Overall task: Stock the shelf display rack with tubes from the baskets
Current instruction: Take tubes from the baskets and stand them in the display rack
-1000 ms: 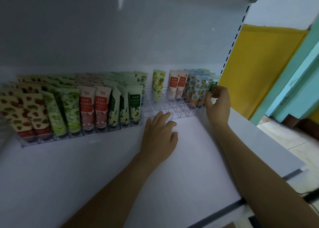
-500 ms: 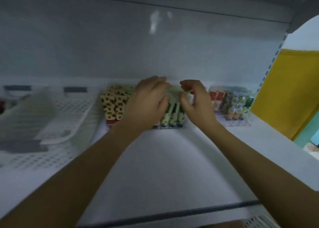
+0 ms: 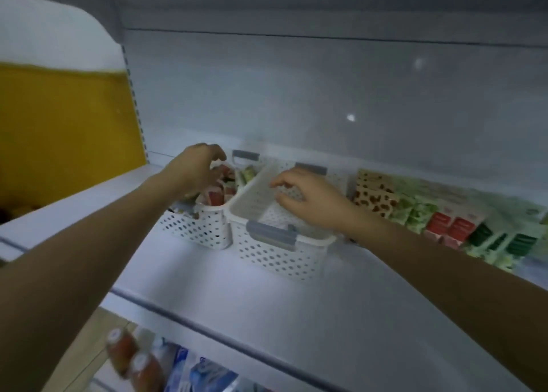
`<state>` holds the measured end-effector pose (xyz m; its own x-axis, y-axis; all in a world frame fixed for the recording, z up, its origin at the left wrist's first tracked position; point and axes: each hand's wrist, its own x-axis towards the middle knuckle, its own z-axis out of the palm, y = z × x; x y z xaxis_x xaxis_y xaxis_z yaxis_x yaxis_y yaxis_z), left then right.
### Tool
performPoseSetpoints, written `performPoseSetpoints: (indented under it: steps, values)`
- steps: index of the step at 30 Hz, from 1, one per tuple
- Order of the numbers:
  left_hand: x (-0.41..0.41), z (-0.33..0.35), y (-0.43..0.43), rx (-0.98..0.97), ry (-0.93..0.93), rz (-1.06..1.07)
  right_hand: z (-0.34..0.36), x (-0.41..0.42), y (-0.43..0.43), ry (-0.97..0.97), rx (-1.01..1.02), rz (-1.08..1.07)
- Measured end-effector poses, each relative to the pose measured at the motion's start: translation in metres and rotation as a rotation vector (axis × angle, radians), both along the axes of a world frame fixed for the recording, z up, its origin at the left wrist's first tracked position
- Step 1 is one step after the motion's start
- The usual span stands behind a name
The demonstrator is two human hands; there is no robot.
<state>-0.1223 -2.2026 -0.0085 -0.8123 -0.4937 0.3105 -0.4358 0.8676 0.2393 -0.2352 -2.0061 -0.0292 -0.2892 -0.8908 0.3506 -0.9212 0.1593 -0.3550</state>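
Note:
Two white perforated baskets stand side by side at the back of the white shelf (image 3: pixel 267 299). The left basket (image 3: pixel 201 228) holds several red and green tubes (image 3: pixel 218 197). My left hand (image 3: pixel 198 169) hangs over them with its fingers curled down among the tubes; blur hides any grip. The right basket (image 3: pixel 278 252), with grey handles, looks empty inside. Over it hovers my right hand (image 3: pixel 308 201), fingers loosely curled and holding nothing. To the right, the display rack carries rows of patterned tubes (image 3: pixel 444 228).
The shelf's front edge (image 3: pixel 237 335) runs diagonally below my arms. A lower shelf holds bottles (image 3: pixel 130 359) and blue packets. A yellow wall (image 3: pixel 59 130) lies beyond the shelf's left end. Another shelf board overhangs the top.
My view has swung left from the rack to the baskets. Both hands left the rack; the left is now over the tube basket, the right over the empty one.

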Motion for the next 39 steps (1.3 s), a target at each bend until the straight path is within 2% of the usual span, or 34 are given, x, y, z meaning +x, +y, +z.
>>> performPoseSetpoints:
  steps: [2,5,11,15,22,30,32,35,39]
  values:
    - [0.007,-0.01,-0.016,0.056,-0.109,0.067,0.003,0.009,-0.028,0.01,0.047,0.045]
    - [0.009,-0.022,-0.03,0.157,-0.172,0.12,0.007,0.011,-0.064,-0.014,0.076,0.044]
    - [0.001,-0.032,-0.045,0.312,-0.197,0.099,0.002,-0.013,-0.122,-0.021,0.31,-0.204]
    - [-0.002,-0.033,-0.047,0.334,-0.275,0.066,0.001,-0.018,-0.147,-0.052,0.447,-0.263]
    - [0.001,-0.03,-0.045,0.385,-0.22,0.018,0.0,-0.018,-0.153,-0.078,0.486,-0.304]
    - [0.008,-0.023,-0.037,0.547,-0.041,-0.006,-0.002,-0.014,-0.148,-0.039,0.427,-0.36]
    - [0.01,-0.022,-0.037,0.644,0.122,0.004,-0.003,-0.012,-0.143,-0.217,0.29,-0.326]
    - [0.018,-0.017,-0.034,0.779,0.42,0.054,0.003,-0.008,-0.131,-0.627,0.018,-0.269]
    - [0.033,-0.007,-0.027,0.961,0.724,0.018,0.018,-0.008,-0.108,-0.855,-0.12,-0.262]
